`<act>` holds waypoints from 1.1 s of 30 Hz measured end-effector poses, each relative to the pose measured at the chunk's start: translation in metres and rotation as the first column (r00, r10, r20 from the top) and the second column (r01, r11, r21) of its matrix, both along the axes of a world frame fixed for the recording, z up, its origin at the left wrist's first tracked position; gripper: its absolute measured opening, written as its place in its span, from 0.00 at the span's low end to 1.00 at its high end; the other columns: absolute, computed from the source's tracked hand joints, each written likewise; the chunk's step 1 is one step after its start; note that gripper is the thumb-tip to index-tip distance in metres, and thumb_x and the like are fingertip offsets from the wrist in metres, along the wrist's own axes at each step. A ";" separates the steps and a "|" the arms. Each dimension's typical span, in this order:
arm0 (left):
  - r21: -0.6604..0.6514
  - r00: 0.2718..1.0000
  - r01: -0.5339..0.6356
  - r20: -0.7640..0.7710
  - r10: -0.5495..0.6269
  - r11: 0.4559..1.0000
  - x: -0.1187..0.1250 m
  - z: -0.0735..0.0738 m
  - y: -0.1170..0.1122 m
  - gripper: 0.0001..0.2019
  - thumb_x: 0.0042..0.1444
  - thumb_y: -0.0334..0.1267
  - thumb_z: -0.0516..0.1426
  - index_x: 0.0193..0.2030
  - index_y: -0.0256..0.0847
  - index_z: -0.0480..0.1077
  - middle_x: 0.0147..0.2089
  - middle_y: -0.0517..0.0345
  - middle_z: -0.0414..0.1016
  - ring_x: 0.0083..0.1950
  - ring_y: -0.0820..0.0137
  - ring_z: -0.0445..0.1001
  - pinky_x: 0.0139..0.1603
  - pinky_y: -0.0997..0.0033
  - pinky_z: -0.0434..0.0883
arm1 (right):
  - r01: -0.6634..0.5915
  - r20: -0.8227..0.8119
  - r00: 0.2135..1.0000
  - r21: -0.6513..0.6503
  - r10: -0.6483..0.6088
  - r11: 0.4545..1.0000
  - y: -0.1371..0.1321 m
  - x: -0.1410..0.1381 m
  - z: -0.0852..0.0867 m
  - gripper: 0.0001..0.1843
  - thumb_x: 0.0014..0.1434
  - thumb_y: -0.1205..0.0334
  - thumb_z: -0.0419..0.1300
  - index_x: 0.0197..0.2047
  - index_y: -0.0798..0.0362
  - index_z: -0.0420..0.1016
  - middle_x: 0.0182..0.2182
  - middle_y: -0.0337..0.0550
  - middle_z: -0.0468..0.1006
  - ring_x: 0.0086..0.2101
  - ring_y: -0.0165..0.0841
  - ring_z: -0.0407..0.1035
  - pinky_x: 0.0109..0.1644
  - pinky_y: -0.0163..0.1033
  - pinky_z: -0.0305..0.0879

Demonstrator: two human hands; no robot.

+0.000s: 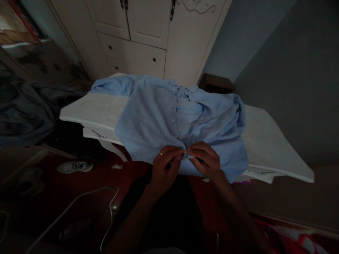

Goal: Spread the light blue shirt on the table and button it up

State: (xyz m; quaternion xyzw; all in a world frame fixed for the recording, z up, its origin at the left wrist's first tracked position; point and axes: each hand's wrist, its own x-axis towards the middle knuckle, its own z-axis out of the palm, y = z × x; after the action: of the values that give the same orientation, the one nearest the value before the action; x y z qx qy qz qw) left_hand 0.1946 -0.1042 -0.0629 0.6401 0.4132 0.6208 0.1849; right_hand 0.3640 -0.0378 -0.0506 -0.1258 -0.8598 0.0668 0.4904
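A light blue button-up shirt [148, 113] lies spread over a white table, its collar at the far side and its lower edge hanging over the near side. Light buttons run down one front edge, and the upper front is parted. My left hand [166, 165], with a ring on one finger, pinches the shirt front low on the button line. Close beside it, my right hand [206, 158] pinches the other front edge. The fingertips of both hands almost meet around a small spot of fabric; whether a button is between them is too dark to tell.
The white table [275, 137] has angled ends and a drawer front. Behind it stands a white wardrobe [145, 21], with a brown box [215, 83] to its right. Dark clothes [29, 109] are heaped at left. A shoe [75, 167] and a white cable [76, 197] lie on the red floor.
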 end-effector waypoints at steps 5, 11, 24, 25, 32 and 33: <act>-0.038 0.999 0.048 0.003 -0.048 0.998 -0.005 0.003 0.013 0.05 0.60 0.31 0.59 0.42 0.40 0.76 0.39 0.56 0.78 0.42 0.73 0.76 0.43 0.73 0.73 | 0.032 0.031 0.999 0.020 -0.033 0.999 -0.001 0.000 0.001 0.16 0.59 0.79 0.61 0.47 0.53 0.73 0.36 0.45 0.75 0.36 0.32 0.70 0.37 0.40 0.69; -0.003 0.992 -0.026 -0.125 0.025 1.000 -0.006 0.000 0.019 0.03 0.61 0.31 0.60 0.40 0.38 0.75 0.37 0.57 0.77 0.40 0.74 0.75 0.44 0.73 0.72 | 0.029 0.027 0.999 -0.010 -0.029 1.000 -0.001 0.001 -0.003 0.12 0.59 0.80 0.58 0.40 0.54 0.70 0.38 0.46 0.75 0.38 0.33 0.70 0.39 0.41 0.69; 0.206 0.926 -0.034 -0.361 0.108 0.978 -0.015 -0.003 0.016 0.07 0.61 0.29 0.59 0.45 0.39 0.74 0.50 0.51 0.73 0.49 0.69 0.72 0.50 0.65 0.73 | 0.149 0.090 0.983 0.143 -0.163 0.978 -0.004 0.002 -0.002 0.06 0.61 0.74 0.59 0.37 0.54 0.68 0.37 0.46 0.76 0.37 0.34 0.70 0.39 0.43 0.68; 0.228 0.907 -0.025 -0.404 0.118 0.973 -0.016 -0.005 0.017 0.08 0.60 0.28 0.59 0.46 0.40 0.73 0.50 0.51 0.74 0.50 0.68 0.72 0.50 0.63 0.73 | 0.159 0.098 0.980 0.160 -0.176 0.974 -0.004 0.003 -0.002 0.06 0.62 0.74 0.59 0.37 0.54 0.68 0.37 0.46 0.76 0.37 0.34 0.69 0.39 0.43 0.67; 0.341 0.810 -0.090 -0.522 0.268 0.936 -0.021 -0.017 0.028 0.12 0.58 0.28 0.61 0.49 0.40 0.72 0.48 0.52 0.76 0.48 0.64 0.72 0.46 0.61 0.70 | 0.219 0.116 0.963 0.190 -0.244 0.957 -0.008 0.005 -0.007 0.07 0.62 0.74 0.59 0.36 0.54 0.68 0.37 0.45 0.76 0.37 0.34 0.70 0.40 0.43 0.66; 0.367 0.810 -0.098 -0.510 0.289 0.925 -0.020 -0.019 0.029 0.12 0.58 0.28 0.61 0.49 0.41 0.72 0.47 0.52 0.76 0.47 0.65 0.72 0.46 0.61 0.69 | 0.223 0.119 0.961 0.192 -0.249 0.956 -0.009 0.005 -0.007 0.06 0.61 0.74 0.59 0.36 0.54 0.68 0.37 0.45 0.76 0.37 0.35 0.70 0.40 0.43 0.66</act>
State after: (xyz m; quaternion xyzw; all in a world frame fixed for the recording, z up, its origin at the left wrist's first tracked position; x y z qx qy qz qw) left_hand 0.1741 -0.0748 -0.0815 0.7676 0.4052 0.4830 -0.1156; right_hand 0.3692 -0.0467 -0.0576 -0.1883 -0.8738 -0.0780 0.4415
